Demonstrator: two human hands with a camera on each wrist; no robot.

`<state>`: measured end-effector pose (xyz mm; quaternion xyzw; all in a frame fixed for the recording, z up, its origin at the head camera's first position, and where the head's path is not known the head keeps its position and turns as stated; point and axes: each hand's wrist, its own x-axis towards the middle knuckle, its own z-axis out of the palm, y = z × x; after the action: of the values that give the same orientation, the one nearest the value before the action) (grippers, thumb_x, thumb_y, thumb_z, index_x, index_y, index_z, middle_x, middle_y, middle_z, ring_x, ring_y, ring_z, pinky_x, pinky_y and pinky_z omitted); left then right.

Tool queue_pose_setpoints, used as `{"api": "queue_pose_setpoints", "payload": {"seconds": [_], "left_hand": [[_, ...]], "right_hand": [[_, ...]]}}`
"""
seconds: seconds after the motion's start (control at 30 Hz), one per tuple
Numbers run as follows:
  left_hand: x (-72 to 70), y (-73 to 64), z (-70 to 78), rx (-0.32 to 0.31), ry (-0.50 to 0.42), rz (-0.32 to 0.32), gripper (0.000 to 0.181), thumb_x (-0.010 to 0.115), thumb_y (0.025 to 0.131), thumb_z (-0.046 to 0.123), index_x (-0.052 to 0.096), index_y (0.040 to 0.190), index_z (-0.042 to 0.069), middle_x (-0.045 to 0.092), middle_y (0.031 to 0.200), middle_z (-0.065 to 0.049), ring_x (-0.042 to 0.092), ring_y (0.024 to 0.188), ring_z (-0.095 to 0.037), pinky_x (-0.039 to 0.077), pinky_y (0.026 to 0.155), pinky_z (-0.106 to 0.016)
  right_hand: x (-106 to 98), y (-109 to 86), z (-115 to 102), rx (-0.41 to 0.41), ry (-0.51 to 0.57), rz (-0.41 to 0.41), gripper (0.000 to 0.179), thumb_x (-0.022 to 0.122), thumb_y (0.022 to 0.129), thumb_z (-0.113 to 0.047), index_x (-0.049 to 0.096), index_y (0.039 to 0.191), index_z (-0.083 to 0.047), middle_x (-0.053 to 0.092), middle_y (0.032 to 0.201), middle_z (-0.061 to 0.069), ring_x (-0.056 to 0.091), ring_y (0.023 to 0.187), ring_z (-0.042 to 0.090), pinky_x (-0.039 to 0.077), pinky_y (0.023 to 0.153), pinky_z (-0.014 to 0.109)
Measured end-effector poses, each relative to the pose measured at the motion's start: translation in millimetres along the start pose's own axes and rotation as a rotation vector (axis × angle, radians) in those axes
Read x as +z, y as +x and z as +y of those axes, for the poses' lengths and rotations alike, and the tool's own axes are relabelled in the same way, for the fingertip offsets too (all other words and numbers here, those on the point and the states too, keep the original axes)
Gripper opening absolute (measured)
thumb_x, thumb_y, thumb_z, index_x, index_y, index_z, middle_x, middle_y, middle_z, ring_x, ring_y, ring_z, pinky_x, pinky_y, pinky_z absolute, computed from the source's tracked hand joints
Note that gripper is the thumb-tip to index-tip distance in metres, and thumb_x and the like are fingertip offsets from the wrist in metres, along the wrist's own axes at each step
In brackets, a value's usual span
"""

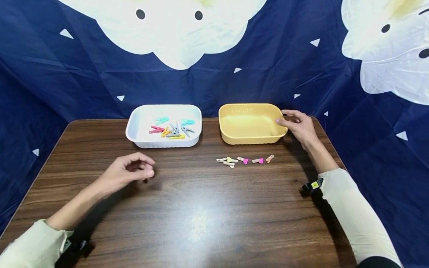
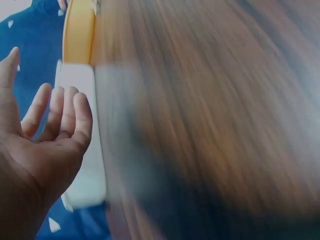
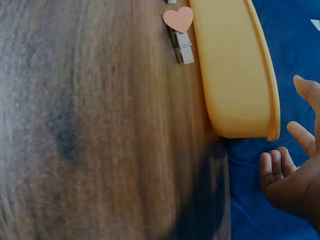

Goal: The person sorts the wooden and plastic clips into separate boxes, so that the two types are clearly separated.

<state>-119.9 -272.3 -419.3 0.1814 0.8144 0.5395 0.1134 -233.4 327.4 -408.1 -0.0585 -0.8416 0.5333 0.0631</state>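
My right hand [image 1: 300, 128] is at the right end of a yellow tub [image 1: 253, 140], its thumb overlapping the rim in the head view. In the right wrist view a gap shows between the fingers and the tub wall, and nothing is held. My left hand [image 1: 129, 169] hovers over the table in front of a white tub [image 1: 164, 144], fingers loosely bent and holding nothing. Several coloured plastic clothespins [image 1: 156, 129] lie inside the white tub. In front of the yellow tub lie several small wooden clothespins with hearts, among them a pink-heart clothespin [image 1: 258, 160] and an orange-heart clothespin [image 3: 179, 22].
Both tubs stand side by side at the back of a brown wood-grain table [image 1: 161, 223]. A dark blue cloth [image 1: 207, 89] with white clouds and triangles hangs right behind them and along the sides.
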Motion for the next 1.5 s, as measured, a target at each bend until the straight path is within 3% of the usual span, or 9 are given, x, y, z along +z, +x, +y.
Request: {"api": "queue_pose_setpoints", "payload": {"seconds": [0.17, 0.33, 0.47, 0.6, 0.97, 1.13, 1.3, 1.5], "left_hand": [[20.5, 13.8, 9.5, 0.007, 0.002, -0.077, 0.028, 0.084, 0.101, 0.008, 0.075, 0.124, -0.005, 0.08, 0.107, -0.002, 0.075, 0.097, -0.009, 0.063, 0.083, -0.022], [38.4, 28.3, 9.2, 0.012, -0.004, -0.1, 0.028, 0.086, 0.1, 0.01, 0.077, 0.123, -0.003, 0.08, 0.107, -0.003, 0.073, 0.098, -0.01, 0.06, 0.085, -0.021], [54.2, 43.1, 10.7, -0.003, -0.007, -0.11, 0.031, 0.088, 0.098, 0.012, 0.077, 0.124, -0.002, 0.079, 0.108, -0.007, 0.072, 0.099, -0.013, 0.059, 0.084, -0.021], [70.2, 59.0, 13.2, -0.043, -0.017, -0.116, 0.036, 0.09, 0.097, 0.016, 0.077, 0.126, 0.0, 0.077, 0.111, -0.013, 0.07, 0.099, -0.014, 0.058, 0.085, -0.021], [104.2, 102.0, 20.3, -0.053, -0.04, -0.049, 0.053, 0.096, 0.09, 0.016, 0.075, 0.135, -0.003, 0.075, 0.12, -0.02, 0.069, 0.106, -0.025, 0.057, 0.089, -0.02], [122.6, 120.8, 23.8, -0.017, 0.024, -0.055, 0.059, 0.101, 0.083, 0.017, 0.077, 0.133, -0.001, 0.075, 0.117, -0.017, 0.069, 0.106, -0.027, 0.057, 0.091, -0.024], [135.8, 134.8, 26.2, 0.015, 0.109, -0.074, 0.052, 0.103, 0.08, 0.018, 0.08, 0.125, 0.002, 0.077, 0.108, -0.011, 0.069, 0.1, -0.022, 0.058, 0.094, -0.028], [141.9, 144.0, 29.8, -0.005, 0.144, -0.094, 0.038, 0.101, 0.081, 0.014, 0.084, 0.113, 0.004, 0.078, 0.099, -0.004, 0.066, 0.092, -0.014, 0.056, 0.086, -0.022]], "right_hand": [[2, 0.1, 7, 0.011, -0.011, -0.058, 0.073, 0.09, 0.098, -0.03, 0.062, 0.163, -0.012, 0.068, 0.152, 0.014, 0.06, 0.111, 0.002, 0.051, 0.087, 0.011], [9, 0.3, 10, 0.043, -0.041, -0.1, 0.087, 0.09, 0.097, -0.036, 0.05, 0.173, -0.023, 0.054, 0.167, 0.017, 0.056, 0.125, 0.015, 0.053, 0.087, 0.02], [14, 1.2, 10, 0.06, -0.058, -0.149, 0.105, 0.092, 0.095, -0.04, 0.031, 0.181, -0.032, 0.031, 0.183, 0.017, 0.043, 0.156, 0.034, 0.051, 0.115, 0.043], [18, 3.5, 9, 0.064, -0.026, -0.179, 0.119, 0.096, 0.092, -0.034, 0.02, 0.183, -0.035, 0.018, 0.188, 0.015, 0.027, 0.171, 0.037, 0.034, 0.137, 0.058], [21, 10.9, 14, 0.039, -0.03, -0.24, 0.14, 0.099, 0.086, -0.02, 0.0, 0.184, -0.028, 0.002, 0.193, 0.008, 0.009, 0.178, 0.032, 0.019, 0.144, 0.055], [20, 11.3, 14, 0.026, -0.038, -0.259, 0.142, 0.1, 0.085, -0.017, 0.0, 0.184, -0.029, 0.003, 0.193, 0.003, 0.009, 0.178, 0.028, 0.015, 0.145, 0.051], [22, 11.9, 12, 0.026, -0.009, -0.265, 0.141, 0.099, 0.085, -0.014, 0.0, 0.184, -0.028, 0.003, 0.193, 0.001, 0.011, 0.178, 0.025, 0.016, 0.145, 0.047], [25, 13.7, 12, 0.045, -0.018, -0.282, 0.143, 0.1, 0.085, -0.015, -0.003, 0.184, -0.027, -0.001, 0.193, 0.0, 0.01, 0.179, 0.026, 0.015, 0.145, 0.047]]}}
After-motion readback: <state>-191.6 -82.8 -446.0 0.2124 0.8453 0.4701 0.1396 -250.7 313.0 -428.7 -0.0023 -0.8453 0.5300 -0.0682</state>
